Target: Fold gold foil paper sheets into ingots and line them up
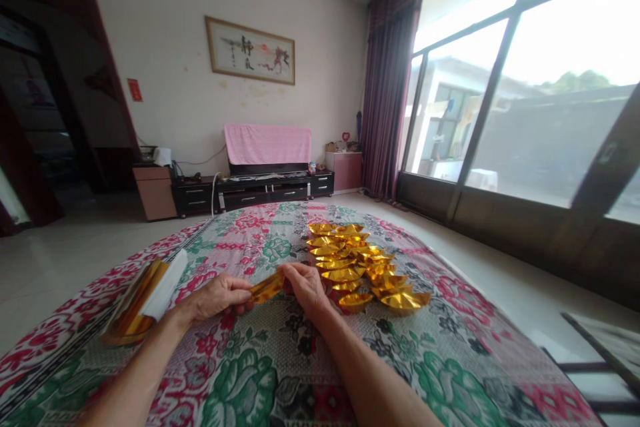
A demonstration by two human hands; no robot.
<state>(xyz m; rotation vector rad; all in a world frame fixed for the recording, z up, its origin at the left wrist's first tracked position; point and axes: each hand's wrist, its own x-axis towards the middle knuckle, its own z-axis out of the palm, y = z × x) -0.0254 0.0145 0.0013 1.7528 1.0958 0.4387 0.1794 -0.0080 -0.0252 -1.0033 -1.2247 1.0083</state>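
Note:
A folded piece of gold foil paper (267, 288) is stretched between my two hands, just above the flowered tablecloth. My left hand (220, 298) pinches its left end between thumb and fingers. At the other end, my right hand (304, 285) grips it near the top corner. Right of my right hand, several folded gold paper ingots (343, 274) stand in rough rows, boat-shaped with pointed ends. Beyond my left hand lies an open pack of gold paper sheets (140, 300), with a white wrapper (165, 285) along its right side.
The round table wears a flowered tablecloth (240, 380) in red, green and grey. A low black cabinet (265, 197) with a pink cloth (268, 144) above it stands at the far wall. Tall windows (500, 113) line the right side. A dark-framed stool or chair (600, 360) is at lower right.

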